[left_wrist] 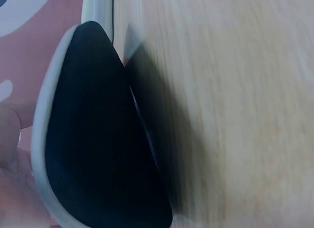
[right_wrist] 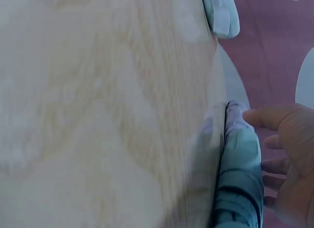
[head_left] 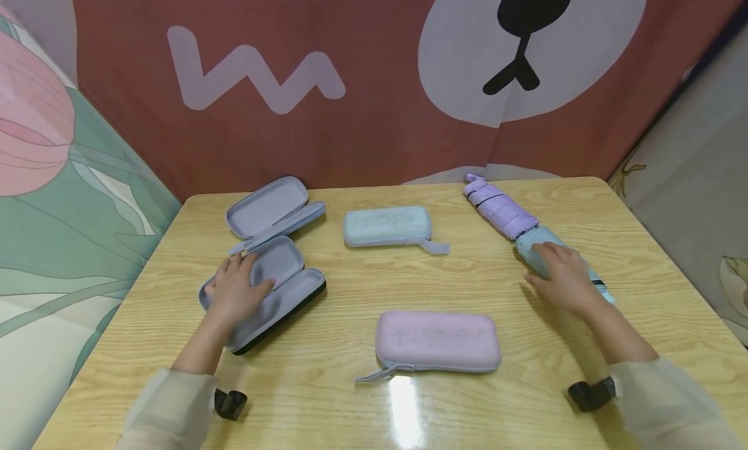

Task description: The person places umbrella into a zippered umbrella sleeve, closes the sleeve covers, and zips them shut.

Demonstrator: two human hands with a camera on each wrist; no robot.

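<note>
**Head view: two cases open, umbrellas not yet in**

Head camera shows a wooden surface (head_left: 362,294) with four zip cases and two folded umbrellas. The left hand (head_left: 235,291) rests flat on the nearer open case (head_left: 265,294), fingers spread over its grey lining, pressing rather than gripping; the left wrist view shows that case's dark outer shell (left_wrist: 98,139) tipped up against the palm. A second open case (head_left: 271,210) lies just behind it, lid thrown back.

The right hand (head_left: 561,278) lies on the pale blue folded umbrella (head_left: 534,245) at the right side of the surface, fingers loosely curved over it; the right wrist view shows the fingertips (right_wrist: 260,117) near the fabric, but whether they are closed round it I cannot tell. A lilac folded umbrella (head_left: 497,206) lies end to end with the blue one, touching it.

The blue closed case (head_left: 387,226) and the pink closed case (head_left: 437,339) sit zipped in the middle.

As a judgement: opening is half done, with two cases ready and two shut. Neither umbrella is inside anything, so the packing and zipping remain.
</note>
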